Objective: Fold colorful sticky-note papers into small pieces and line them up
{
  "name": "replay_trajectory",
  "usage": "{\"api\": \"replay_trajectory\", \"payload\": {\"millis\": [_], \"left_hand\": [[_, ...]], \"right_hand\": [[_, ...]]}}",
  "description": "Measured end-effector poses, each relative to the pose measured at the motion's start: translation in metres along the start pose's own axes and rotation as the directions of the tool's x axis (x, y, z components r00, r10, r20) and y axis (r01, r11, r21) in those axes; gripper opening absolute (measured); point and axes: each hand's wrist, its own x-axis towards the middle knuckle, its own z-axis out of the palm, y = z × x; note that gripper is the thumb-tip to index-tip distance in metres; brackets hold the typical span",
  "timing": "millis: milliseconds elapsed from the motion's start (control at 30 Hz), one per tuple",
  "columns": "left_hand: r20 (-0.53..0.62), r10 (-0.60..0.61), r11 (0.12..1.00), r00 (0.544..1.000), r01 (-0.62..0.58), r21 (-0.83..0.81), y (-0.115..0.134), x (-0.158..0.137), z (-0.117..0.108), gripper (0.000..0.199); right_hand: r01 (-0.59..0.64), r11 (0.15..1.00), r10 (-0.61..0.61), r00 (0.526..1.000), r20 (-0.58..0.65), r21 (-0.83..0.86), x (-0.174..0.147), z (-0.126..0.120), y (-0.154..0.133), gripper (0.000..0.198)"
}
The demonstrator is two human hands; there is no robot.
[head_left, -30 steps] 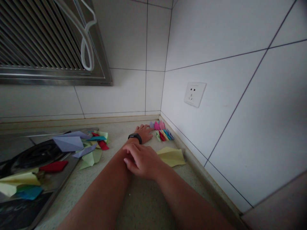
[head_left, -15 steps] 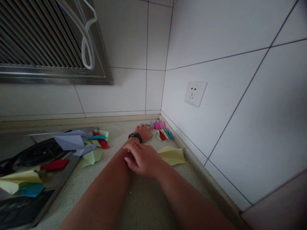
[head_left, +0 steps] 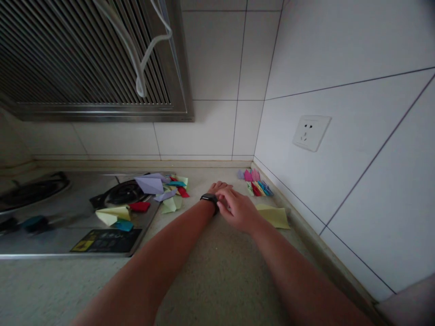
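My left hand [head_left: 219, 185] lies over the countertop with its fingers stretched out, partly covered by my right hand. A black smartwatch or fitness band [head_left: 210, 198] is round my left wrist. Beside the band, my right hand [head_left: 239, 210] overlaps the back of the left one, its fingers loosely bent and the thumb apart; whether it touches is hard to tell. Just past my right hand lies a sheet of yellow paper [head_left: 277, 216]. Farther off in the corner are small folded papers in pink [head_left: 252, 175] and, in a row, several colours [head_left: 260, 188].
Left of my arms is a gas stove [head_left: 76, 190]. Folded papers lie on and beside it: purple [head_left: 149, 184], yellow [head_left: 112, 214], blue [head_left: 123, 225], red [head_left: 139, 206] and pale green [head_left: 171, 204]. A range hood [head_left: 102, 113] hangs above. A socket [head_left: 311, 132] is on the right wall.
The view has swung left, showing more of the stove. My left hand has drawn back from the small folded papers, and my right hand has shifted from the left forearm towards the wristband and hand.
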Motion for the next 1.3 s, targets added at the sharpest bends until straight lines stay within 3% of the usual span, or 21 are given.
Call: {"api": "replay_trajectory", "payload": {"millis": [100, 300, 433, 733, 933, 1167, 1300], "left_hand": [[0.008, 0.13, 0.989, 0.991, -0.131, 0.069, 0.005, -0.038, -0.012, 0.029], [-0.045, 0.136, 0.989, 0.99, -0.132, 0.069, 0.015, -0.117, -0.036, 0.038], [-0.09, 0.182, 0.983, 0.979, -0.179, 0.044, 0.013, -0.145, -0.045, 0.042], [-0.047, 0.281, 0.959, 0.959, -0.279, 0.051, 0.002, -0.146, -0.06, 0.039], [-0.052, 0.274, 0.96, 0.96, -0.269, 0.082, 0.004, -0.147, -0.062, 0.039], [-0.006, 0.258, 0.96, 0.966, -0.256, 0.112, 0.004, -0.147, -0.066, 0.037], [0.067, 0.28, 0.948, 0.958, -0.287, 0.136, -0.001, -0.15, -0.085, 0.036]], "right_hand": [[-0.02, 1.0, 0.02, 1.0, -0.015, 0.005, 0.0, -0.002, -0.001, 0.022], [-0.017, 0.999, 0.018, 1.0, -0.017, 0.051, -0.001, 0.001, 0.002, 0.015], [-0.056, 0.993, 0.053, 0.998, 0.034, 0.107, -0.001, 0.009, 0.009, 0.011], [-0.16, 0.968, 0.124, 0.975, 0.183, 0.195, -0.002, 0.018, 0.012, 0.017], [-0.202, 0.958, 0.141, 0.951, 0.274, 0.206, -0.002, 0.02, 0.011, 0.019], [-0.21, 0.958, 0.151, 0.948, 0.279, 0.196, -0.003, 0.022, 0.016, 0.02], [-0.173, 0.974, 0.126, 0.949, 0.289, 0.146, -0.002, 0.018, 0.017, 0.02]]}}
